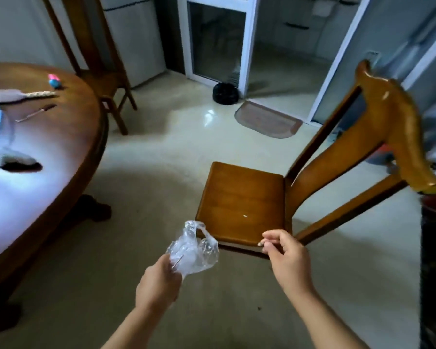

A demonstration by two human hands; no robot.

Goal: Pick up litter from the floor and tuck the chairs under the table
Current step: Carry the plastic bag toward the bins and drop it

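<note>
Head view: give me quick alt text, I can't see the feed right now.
The left hand grips a crumpled clear plastic bag while the right hand, fingers curled, hovers at the front edge of a wooden chair standing away from the round wooden table on the left.

I stand in the dining corner of a home. My round brown wooden desk [68, 137] has carved high-backed wooden chairs [244, 205] around it on a pale glossy tiled floor [161, 152]. A white fridge [134, 39] stands by the wall, and a white-framed glass sliding door [219, 44] with a brown semicircular doormat [267, 120] opens onto kitchen cabinets [300, 26].
</note>
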